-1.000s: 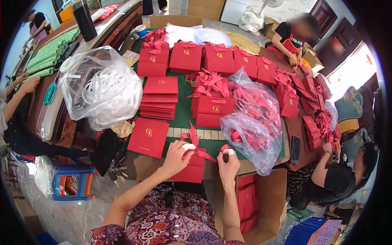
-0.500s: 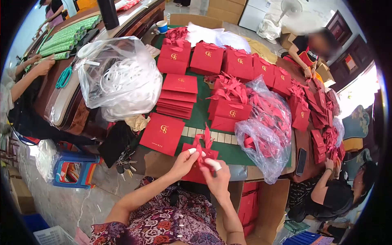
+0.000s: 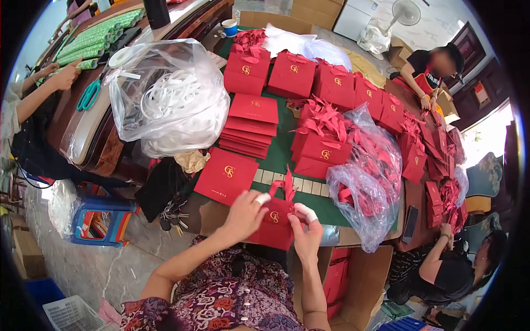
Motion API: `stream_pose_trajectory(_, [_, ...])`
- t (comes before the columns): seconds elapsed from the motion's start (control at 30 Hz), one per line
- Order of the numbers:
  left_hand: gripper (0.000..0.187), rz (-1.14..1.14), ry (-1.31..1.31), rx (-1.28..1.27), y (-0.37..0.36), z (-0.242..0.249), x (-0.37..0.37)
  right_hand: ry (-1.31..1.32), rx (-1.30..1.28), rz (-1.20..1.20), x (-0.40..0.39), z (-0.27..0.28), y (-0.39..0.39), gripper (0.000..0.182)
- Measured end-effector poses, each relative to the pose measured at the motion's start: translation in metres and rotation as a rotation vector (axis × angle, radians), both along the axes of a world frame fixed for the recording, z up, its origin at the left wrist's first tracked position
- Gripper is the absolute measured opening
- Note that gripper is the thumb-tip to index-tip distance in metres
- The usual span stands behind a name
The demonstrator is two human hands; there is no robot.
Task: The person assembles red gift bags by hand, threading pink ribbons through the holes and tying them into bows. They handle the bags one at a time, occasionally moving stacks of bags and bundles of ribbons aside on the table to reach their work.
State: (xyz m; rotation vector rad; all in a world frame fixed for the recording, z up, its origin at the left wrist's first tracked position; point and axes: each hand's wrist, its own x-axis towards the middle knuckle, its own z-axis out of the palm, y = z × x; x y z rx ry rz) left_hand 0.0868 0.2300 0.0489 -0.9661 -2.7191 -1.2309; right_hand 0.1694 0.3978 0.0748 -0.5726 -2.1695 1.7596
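Note:
A red paper gift bag [image 3: 276, 234] with gold lettering is in front of me at the table's near edge. A red ribbon [image 3: 288, 186] sticks up from its top. My right hand [image 3: 307, 236] pinches the bag's upper right edge between thumb and a finger wrapped in white. My left hand [image 3: 245, 217] is beside the bag's left side, its fingers loosely stretched, one with a white wrap. Whether its fingertips touch the bag is hard to see. Just beyond my left hand lies a flat red bag [image 3: 226, 174]; farther back is a stack of flat red bags [image 3: 251, 124].
Finished-looking red bags [image 3: 292, 74] stand in a row at the back. A plastic bag of red ribbons [image 3: 367, 176] is on the right, one of white ribbons [image 3: 171, 102] on the left. Co-workers sit at right; another person's hand [image 3: 69, 75] is at left. A phone [image 3: 409, 223] lies at right.
Both hands were together at the ribbon on the bag's top. They have parted, my left hand moving left off the ribbon. The bag's gold lettering now shows; the view has shifted slightly.

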Motion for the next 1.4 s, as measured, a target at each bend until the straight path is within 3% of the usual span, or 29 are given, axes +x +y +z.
stream_pose_trajectory(0.03, [0.033, 0.028, 0.08, -0.104, -0.002, -0.001, -0.008, 0.0, -0.001, -0.001, -0.001, -0.002, -0.002, 0.017])
stream_pose_trajectory(0.13, [0.037, -0.044, 0.12, -0.294, -0.001, -0.015, -0.019, -0.035, 0.44, 0.06, -0.01, -0.019, -0.01, 0.013])
stream_pose_trajectory(0.23, [0.038, -0.079, 0.087, -0.331, 0.002, -0.021, -0.022, 0.026, 0.576, 0.102, -0.018, -0.028, -0.016, 0.012])
stream_pose_trajectory(0.63, [0.019, -0.195, 0.032, -0.151, 0.002, -0.002, -0.02, 0.013, 0.544, 0.038, -0.02, -0.037, -0.023, 0.012])
stream_pose_trajectory(0.83, [0.015, -0.241, 0.179, -0.059, 0.005, -0.006, -0.022, -0.001, 0.506, 0.02, -0.019, -0.041, -0.022, 0.011])
stream_pose_trajectory(1.1, [0.02, -0.286, 0.005, -0.347, 0.007, -0.002, -0.022, -0.06, 0.538, 0.053, -0.018, -0.044, -0.023, 0.014])
stream_pose_trajectory(1.4, [0.024, -0.236, -0.113, -0.226, 0.014, -0.004, -0.021, -0.071, 0.443, -0.027, -0.017, -0.037, -0.029, 0.017])
